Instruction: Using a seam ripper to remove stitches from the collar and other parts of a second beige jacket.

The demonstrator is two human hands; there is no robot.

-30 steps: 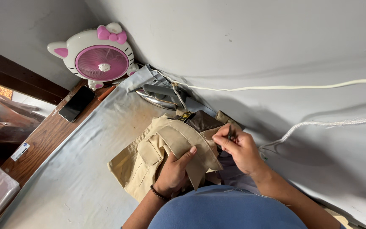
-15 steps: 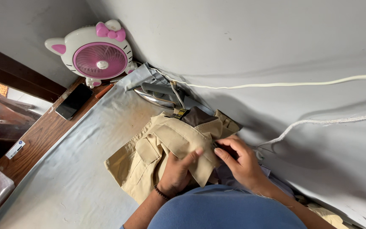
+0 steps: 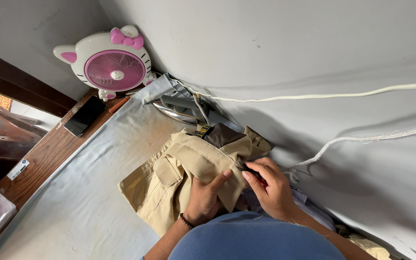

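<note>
Garment: beige shirt (image 3: 179,183), folded in layers, at centre of the worktop (image 3: 73,212), collar end toward 12 o'clock, pocket flap facing up
Left hand: left hand (image 3: 205,197) laid flat on the top fold, fingers spread and thumb raised; judged to pin the layers so the cloth stays taut
Right hand: right hand (image 3: 270,188) at 3 o'clock of the fold, fingertips pinched narrow on the fold's edge around a small dark item; too small to tell what
Iron: iron (image 3: 179,107) lying at 12 o'clock, just beyond the collar, apart from both hands
Cord: white cord (image 3: 323,96) running from the iron toward 3 o'clock, along the wall
Fan: cat-shaped pink fan (image 3: 114,62) at 11 o'clock, on the wooden ledge
Phone: dark phone (image 3: 84,115) at 10 o'clock
Obstruction: iron close to the collar end
</note>
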